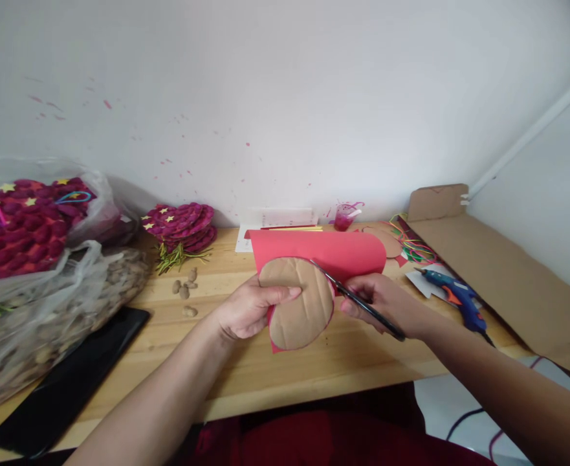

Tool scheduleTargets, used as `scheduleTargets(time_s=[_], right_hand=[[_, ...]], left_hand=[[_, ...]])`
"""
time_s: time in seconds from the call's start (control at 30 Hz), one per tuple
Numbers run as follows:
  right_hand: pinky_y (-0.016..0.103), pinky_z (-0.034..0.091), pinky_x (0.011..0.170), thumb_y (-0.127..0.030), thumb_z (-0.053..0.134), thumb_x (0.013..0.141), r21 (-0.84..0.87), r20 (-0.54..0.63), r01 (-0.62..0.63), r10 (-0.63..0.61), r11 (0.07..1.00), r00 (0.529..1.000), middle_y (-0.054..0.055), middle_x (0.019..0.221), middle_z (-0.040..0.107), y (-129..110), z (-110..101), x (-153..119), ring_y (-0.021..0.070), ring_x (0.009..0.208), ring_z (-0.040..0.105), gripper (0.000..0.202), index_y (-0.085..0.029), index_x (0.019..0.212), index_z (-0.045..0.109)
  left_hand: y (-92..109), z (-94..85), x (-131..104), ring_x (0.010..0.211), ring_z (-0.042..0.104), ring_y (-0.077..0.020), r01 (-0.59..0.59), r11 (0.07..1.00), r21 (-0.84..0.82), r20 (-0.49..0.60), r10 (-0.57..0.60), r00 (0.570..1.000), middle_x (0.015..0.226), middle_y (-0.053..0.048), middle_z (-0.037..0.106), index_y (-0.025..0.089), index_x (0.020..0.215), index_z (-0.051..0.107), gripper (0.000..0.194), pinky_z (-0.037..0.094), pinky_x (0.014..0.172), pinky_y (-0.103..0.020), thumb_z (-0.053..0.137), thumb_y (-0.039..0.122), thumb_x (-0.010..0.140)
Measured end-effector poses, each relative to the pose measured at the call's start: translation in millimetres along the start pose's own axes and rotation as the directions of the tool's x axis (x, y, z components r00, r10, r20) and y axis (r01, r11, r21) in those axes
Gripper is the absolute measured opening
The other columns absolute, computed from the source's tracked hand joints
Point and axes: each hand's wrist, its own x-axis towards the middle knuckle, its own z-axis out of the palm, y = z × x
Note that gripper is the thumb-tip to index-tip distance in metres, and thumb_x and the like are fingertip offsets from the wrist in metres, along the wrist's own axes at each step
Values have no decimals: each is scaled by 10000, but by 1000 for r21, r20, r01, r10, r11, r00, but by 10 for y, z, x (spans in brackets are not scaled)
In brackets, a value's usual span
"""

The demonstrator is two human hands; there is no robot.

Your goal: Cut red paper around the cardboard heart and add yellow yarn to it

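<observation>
My left hand (250, 305) grips a round piece of brown cardboard (306, 314), its thumb flat on the face. Red paper (318, 249) lies behind the cardboard, partly rolled over, and shows along the disc's edge. My right hand (379, 299) is closed on a pair of scissors (365, 305) with dark handles. The blades point up and left, at the upper right rim of the disc where the red paper is. Fingers of the left hand are hidden behind the cardboard.
At left are a phone-like black slab (71, 378), a plastic bag of peanuts (85, 298) and loose peanuts (185, 288). Magenta decorated pieces (180, 223) stand at the wall. On the right lie a blue glue gun (459, 298), colored strings (415, 239) and large cardboard (498, 272).
</observation>
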Motion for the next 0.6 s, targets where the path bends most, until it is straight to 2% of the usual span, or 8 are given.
scheduleTargets(time_s=[0.17,0.37,0.6], right_hand=[[247,219,441,-687,760,708,-45,5,-16,17,999,1000,-50,487,415,19,-43,-11,92,455,351,563,-207,607,484],[245,249,475,-681,765,702,-144,-23,16,-19,989,1000,-45,561,414,66,-91,-25,100,525,361,560,-200,620,489],[243,237,479,-666,733,750,-124,42,43,-38,991,998,-48,571,398,35,-84,-10,97,532,353,549,-195,618,485]], left_hand=[[7,18,-3,1062,726,-319,19,999,30,28,-20,999,1183,-190,750,109,1136,757,389,568,943,-414,816,174,757],[-39,9,8,1074,725,-305,1,1000,23,110,-3,994,1166,-160,763,142,1113,773,339,552,952,-393,803,165,776],[-80,30,10,1030,731,-277,37,998,51,93,-42,995,1135,-147,774,142,1091,784,324,546,948,-373,800,154,768]])
